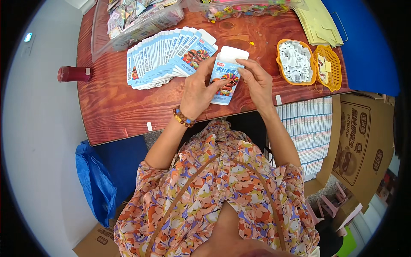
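A small light-blue and white carton (223, 92) with a cartoon picture is held upright between both hands over the table's near side. Its white top flap (233, 53) stands up. My left hand (199, 89) grips the left side, thumb across the front. My right hand (257, 81) pinches the upper right edge near the flap. Left of the hands, a fanned stack of matching flat cartons (158, 58) lies on the table. What is inside the held carton cannot be seen.
Clear bins of packets (128, 19) and colourful trinkets (246, 12) stand at the back. Yellow baskets (317, 64) sit right, below yellow paper sheets (317, 21). A dark red cylinder (75, 73) is at the left edge. An open cardboard box (364, 141) holds rows of cartons (308, 124).
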{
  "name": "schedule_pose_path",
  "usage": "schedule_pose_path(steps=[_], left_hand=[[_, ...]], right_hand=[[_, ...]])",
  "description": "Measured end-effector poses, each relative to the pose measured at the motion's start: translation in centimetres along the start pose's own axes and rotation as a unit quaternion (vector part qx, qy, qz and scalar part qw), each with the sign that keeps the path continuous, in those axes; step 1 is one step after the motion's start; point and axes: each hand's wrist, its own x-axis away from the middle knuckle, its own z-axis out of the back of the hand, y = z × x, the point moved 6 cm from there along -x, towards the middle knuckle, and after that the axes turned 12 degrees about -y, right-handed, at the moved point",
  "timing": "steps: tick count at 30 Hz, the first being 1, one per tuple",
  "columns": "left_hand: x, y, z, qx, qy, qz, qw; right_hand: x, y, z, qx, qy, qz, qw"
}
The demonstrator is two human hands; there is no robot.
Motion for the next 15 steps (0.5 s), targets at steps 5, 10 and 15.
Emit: schedule_pose_path(steps=[5,10,15], left_hand=[[0.8,0.3,-1.4,-0.031,-0.041,-0.037,0.998],[0.5,-0.5,-0.8,0.030,-0.104,-0.022,0.994],[0.8,-0.8,-0.6,0.204,-0.117,0.017,0.972]], right_hand=[[0.3,0.1,0.8,-0.016,-0.078,-0.005,0.997],[0.1,-0.4,0.4,0.039,-0.129,-0.004,0.991],[-0.6,-3.7,-0.3,0.079,-0.131,0.007,0.988]])
